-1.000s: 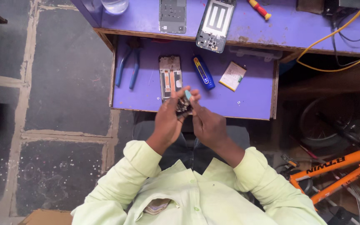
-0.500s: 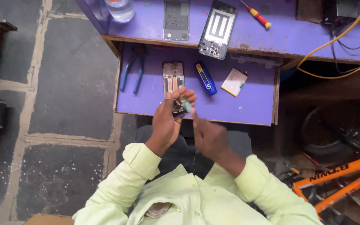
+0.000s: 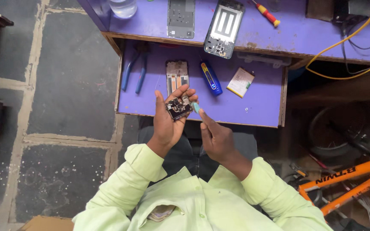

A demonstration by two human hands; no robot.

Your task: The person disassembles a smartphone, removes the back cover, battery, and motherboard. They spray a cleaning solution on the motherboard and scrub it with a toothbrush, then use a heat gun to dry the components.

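Note:
My left hand (image 3: pixel 168 122) is raised palm up over my lap and grips a small dark circuit board (image 3: pixel 177 108) between thumb and fingers. My right hand (image 3: pixel 215 137) sits just to its right, fingers pinched on a small pale green tool (image 3: pixel 196 107) whose tip is beside the board. Both hands hover in front of the open purple drawer (image 3: pixel 262 107). A stripped phone frame (image 3: pixel 177 75) lies in the drawer right behind my left hand.
In the drawer lie blue-handled pliers (image 3: pixel 134 70), a blue tube-shaped item (image 3: pixel 210 78) and a flat battery (image 3: pixel 240 82). On the purple table (image 3: pixel 296 36) above are two phone shells (image 3: pixel 180 18) (image 3: pixel 225 28), a red screwdriver (image 3: pixel 268 14), a clear bottle (image 3: pixel 122 7) and yellow cable (image 3: pixel 343 42). An orange bicycle (image 3: pixel 347 182) stands at the right.
My hands have drawn slightly apart. The right hand dropped lower and to the right, away from the board, while the left still holds the board up.

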